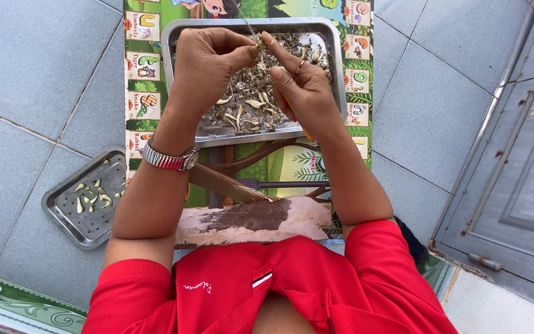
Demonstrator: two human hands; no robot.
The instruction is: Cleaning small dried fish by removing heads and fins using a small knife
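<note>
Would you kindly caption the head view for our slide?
Both hands pinch a dried piece above a heaped steel tray; smaller tray alongside.

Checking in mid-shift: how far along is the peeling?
Done: a few pale peeled pieces lie in the small perforated tray. In hand: left hand and right hand pinch one piece between them. Left: the big tray holds a heap of husks and pieces.

Illumination is bright, even daylight, soft and diffuse, with no single source visible. Shadows are faint: a weak one lies under the forearms on the metal tray (183, 37). The tray rim shows mild sheen, no harsh glare. Focus is sharp across the tiled floor (26, 74). Straight tile joints bow slightly toward the frame edges.
</note>
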